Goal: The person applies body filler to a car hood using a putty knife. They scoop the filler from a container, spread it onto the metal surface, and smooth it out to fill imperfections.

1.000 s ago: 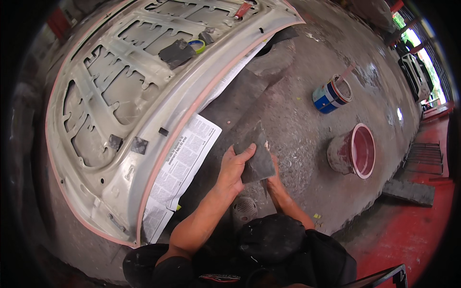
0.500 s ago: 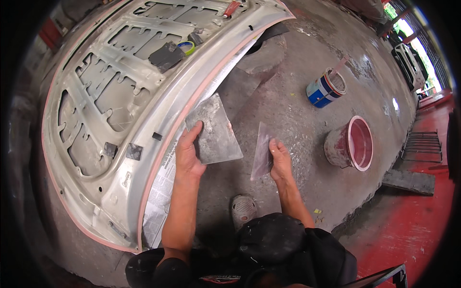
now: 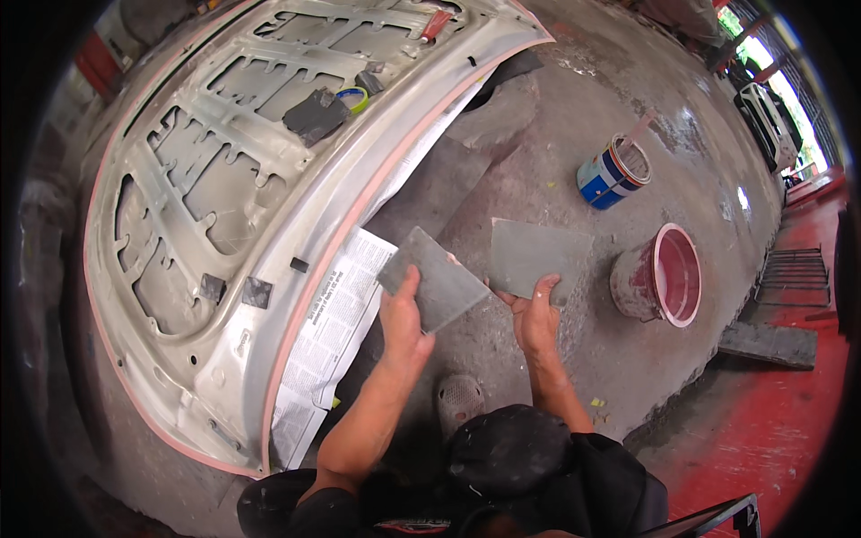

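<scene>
My left hand (image 3: pixel 405 325) grips a thin grey rectangular plate (image 3: pixel 439 282) by its near left edge, thumb on top. A second grey rectangular plate (image 3: pixel 538 249) is held in my right hand (image 3: pixel 538 321), its thumb lying over the near edge. The near corners of the two plates come close together over the concrete floor. I cannot tell whether they are glass or plastic. To the left of my left hand, a large car hood panel (image 3: pixel 280 211) lies with its ribbed inner side up. Sheets of newspaper (image 3: pixel 325 327) stick out from under its edge.
Dark sanding pads (image 3: pixel 316 117) and a yellow-green tape roll (image 3: pixel 359 100) rest on the panel, with a red-handled tool (image 3: pixel 436 25) farther off. Right of me stand a blue-and-white can (image 3: pixel 613 175) with a stick and a pinkish bucket (image 3: pixel 662 276). A wooden plank (image 3: pixel 768 345) lies beyond.
My left hand has moved right with its plate, which has tilted. The right plate has turned from nearly edge-on to face up. My view has shifted slightly.
</scene>
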### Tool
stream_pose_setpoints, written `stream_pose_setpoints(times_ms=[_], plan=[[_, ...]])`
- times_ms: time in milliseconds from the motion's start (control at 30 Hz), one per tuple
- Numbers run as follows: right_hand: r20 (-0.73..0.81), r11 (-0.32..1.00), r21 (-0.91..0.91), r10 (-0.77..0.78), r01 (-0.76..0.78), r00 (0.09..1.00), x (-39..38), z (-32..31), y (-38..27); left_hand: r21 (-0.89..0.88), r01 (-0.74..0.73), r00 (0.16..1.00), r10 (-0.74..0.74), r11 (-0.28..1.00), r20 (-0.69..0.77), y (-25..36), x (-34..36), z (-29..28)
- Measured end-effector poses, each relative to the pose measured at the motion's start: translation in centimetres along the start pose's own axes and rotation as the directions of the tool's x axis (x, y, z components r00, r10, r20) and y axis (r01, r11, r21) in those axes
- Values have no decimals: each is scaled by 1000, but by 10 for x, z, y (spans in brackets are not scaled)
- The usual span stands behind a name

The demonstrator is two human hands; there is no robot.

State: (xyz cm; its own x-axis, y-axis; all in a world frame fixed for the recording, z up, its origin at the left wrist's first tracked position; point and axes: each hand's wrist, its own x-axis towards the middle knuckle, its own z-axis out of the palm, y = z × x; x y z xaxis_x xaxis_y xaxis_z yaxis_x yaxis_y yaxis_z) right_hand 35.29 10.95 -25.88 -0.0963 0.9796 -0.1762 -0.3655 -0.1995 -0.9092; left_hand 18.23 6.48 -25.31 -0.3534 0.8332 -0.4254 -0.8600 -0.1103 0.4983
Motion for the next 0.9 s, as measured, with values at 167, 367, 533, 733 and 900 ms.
stream_pose_setpoints(times_ms=[167, 367, 533, 733, 900], plan=[[134, 943, -302, -102, 139, 986, -9, 1, 7, 42, 14, 998, -11, 999, -65, -15, -19, 14], [106, 1000, 10, 25, -26, 994, -27, 20, -10, 110, -49, 998, 54, 993, -36, -11, -7, 1], [199, 948, -305, -28, 89, 980, -31, 21, -11, 199, -110, 990, 125, 974, -63, -18, -3, -10], [259, 820, -500, -164, 278, 952, -30, 14, -9, 256, -110, 993, 120, 961, -24, -17, 1, -14], [234, 818, -509, -168, 268, 958, -32, 19, -10, 315, -152, 988, 157, 937, 11, -20, 9, -22]])
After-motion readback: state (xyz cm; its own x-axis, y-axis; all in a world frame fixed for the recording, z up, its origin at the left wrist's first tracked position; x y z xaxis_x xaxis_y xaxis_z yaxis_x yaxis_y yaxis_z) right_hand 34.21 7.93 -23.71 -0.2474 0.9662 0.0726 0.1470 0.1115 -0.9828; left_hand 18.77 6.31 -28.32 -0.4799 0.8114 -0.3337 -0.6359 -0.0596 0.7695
